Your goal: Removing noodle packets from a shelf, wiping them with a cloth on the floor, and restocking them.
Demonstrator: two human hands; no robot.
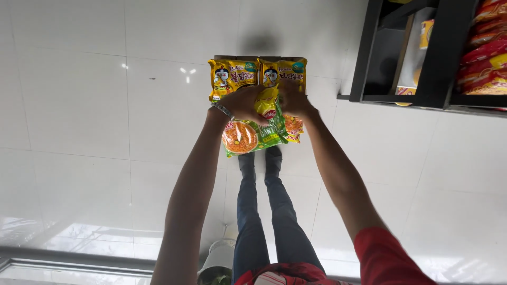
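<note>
**A:** Where was that green noodle packet [252, 138] when you stopped?

**B:** You had it pinched up top, left hand [244, 102] and right hand [293, 98] both curled shut on it. It hung right in front of the two yellow packets [257, 75], with your shoes [260, 158] just below it.

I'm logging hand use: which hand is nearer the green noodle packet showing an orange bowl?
Left. The left hand grips the green noodle packet just above the bowl picture; the right hand holds the packets' far side.
</note>
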